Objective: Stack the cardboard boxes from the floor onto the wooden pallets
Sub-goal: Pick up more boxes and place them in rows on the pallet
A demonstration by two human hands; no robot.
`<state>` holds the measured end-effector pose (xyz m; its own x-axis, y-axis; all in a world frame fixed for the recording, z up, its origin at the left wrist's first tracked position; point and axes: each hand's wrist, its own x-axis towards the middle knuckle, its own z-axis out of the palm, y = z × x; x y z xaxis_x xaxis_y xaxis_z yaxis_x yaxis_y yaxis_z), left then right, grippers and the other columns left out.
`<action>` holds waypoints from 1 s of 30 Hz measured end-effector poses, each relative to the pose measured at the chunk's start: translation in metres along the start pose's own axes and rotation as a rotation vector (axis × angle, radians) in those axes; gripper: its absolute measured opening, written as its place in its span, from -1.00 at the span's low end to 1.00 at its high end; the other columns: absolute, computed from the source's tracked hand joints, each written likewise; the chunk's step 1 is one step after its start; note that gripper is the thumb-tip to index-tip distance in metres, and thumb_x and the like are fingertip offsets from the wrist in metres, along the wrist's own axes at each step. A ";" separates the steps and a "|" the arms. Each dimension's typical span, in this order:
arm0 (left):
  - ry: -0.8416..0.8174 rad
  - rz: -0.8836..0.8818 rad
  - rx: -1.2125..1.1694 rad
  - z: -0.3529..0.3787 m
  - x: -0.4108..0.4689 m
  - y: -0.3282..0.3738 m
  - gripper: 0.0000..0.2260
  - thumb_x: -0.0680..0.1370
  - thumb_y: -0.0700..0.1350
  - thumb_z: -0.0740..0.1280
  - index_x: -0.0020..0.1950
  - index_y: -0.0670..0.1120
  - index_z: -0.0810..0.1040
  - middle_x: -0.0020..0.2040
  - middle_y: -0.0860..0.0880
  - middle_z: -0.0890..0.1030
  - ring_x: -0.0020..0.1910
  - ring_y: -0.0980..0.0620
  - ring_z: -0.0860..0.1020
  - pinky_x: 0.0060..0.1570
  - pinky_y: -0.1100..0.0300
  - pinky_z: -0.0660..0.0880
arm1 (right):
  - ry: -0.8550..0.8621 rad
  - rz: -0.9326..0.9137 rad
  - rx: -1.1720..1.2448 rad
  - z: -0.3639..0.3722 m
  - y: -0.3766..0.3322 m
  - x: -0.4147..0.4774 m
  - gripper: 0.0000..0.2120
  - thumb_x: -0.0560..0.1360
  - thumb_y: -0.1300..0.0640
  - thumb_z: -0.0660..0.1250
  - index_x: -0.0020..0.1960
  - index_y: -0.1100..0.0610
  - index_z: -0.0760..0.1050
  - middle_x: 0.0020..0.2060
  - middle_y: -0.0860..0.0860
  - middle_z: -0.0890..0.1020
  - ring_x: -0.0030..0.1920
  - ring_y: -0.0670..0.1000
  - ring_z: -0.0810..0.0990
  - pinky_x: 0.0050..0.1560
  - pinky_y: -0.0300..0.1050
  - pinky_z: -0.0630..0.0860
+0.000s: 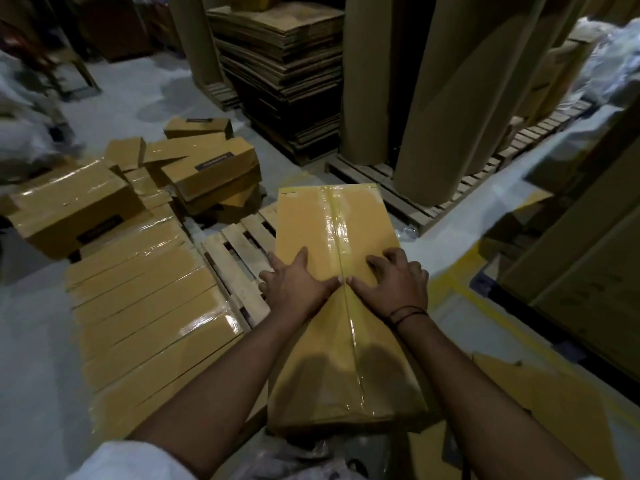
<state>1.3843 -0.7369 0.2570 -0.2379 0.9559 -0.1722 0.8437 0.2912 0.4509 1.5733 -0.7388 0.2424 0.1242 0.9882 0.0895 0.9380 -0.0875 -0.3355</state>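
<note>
A long taped cardboard box (341, 230) lies in front of me over the wooden pallet (239, 258), its clear tape seam running down the middle. My left hand (294, 284) lies flat on the box's top left of the seam, fingers spread. My right hand (394, 282) presses on the top right of the seam, fingers spread and slightly bent. The thumbs nearly meet at the seam. A row of several taped boxes (149, 306) fills the pallet's left part. A loose pile of boxes (204, 168) lies beyond it.
Tall stacks of flat cardboard sheets (284, 74) and upright brown rolls (450, 91) stand on pallets behind. Large cartons (588, 271) line the right side along a yellow floor stripe (453, 282). Grey floor (31, 358) spreads to the left.
</note>
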 end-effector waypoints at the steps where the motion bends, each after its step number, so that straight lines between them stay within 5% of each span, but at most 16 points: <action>1: -0.012 -0.013 -0.003 0.003 0.009 0.006 0.01 0.24 0.62 0.32 0.60 0.23 0.18 0.60 -0.20 0.07 0.46 -0.37 0.20 0.38 -0.27 0.29 | -0.002 -0.014 -0.014 0.000 0.003 0.013 -0.35 0.36 -0.53 0.24 0.29 -0.18 0.53 0.37 -0.02 0.42 0.23 0.21 0.44 0.28 0.11 0.32; 10: -0.042 -0.131 -0.096 0.033 0.107 0.047 -0.01 0.24 0.57 0.40 0.58 0.19 0.25 0.51 -0.22 0.24 0.42 -0.34 0.28 0.34 -0.21 0.35 | -0.067 -0.090 -0.063 0.023 0.020 0.138 -0.31 0.33 -0.54 0.23 0.30 -0.19 0.54 0.38 -0.04 0.39 0.25 0.21 0.41 0.27 0.12 0.29; 23: 0.051 -0.200 -0.127 0.036 0.301 0.148 0.01 0.24 0.59 0.37 0.59 0.20 0.21 0.53 -0.24 0.23 0.49 -0.36 0.20 0.41 -0.23 0.27 | -0.054 -0.126 -0.042 0.024 0.025 0.368 -0.32 0.32 -0.53 0.27 0.32 -0.18 0.54 0.38 -0.02 0.39 0.29 0.24 0.40 0.33 0.17 0.28; 30: 0.054 -0.402 -0.152 0.058 0.361 0.171 0.01 0.25 0.57 0.39 0.60 0.19 0.21 0.55 -0.26 0.19 0.48 -0.38 0.19 0.41 -0.22 0.25 | -0.129 -0.310 -0.052 0.063 0.034 0.465 -0.30 0.32 -0.54 0.26 0.31 -0.15 0.55 0.33 -0.01 0.41 0.25 0.24 0.40 0.28 0.15 0.30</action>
<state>1.4709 -0.3436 0.2208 -0.5615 0.7648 -0.3158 0.5996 0.6391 0.4816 1.6424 -0.2745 0.2135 -0.2082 0.9763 0.0587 0.9404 0.2163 -0.2624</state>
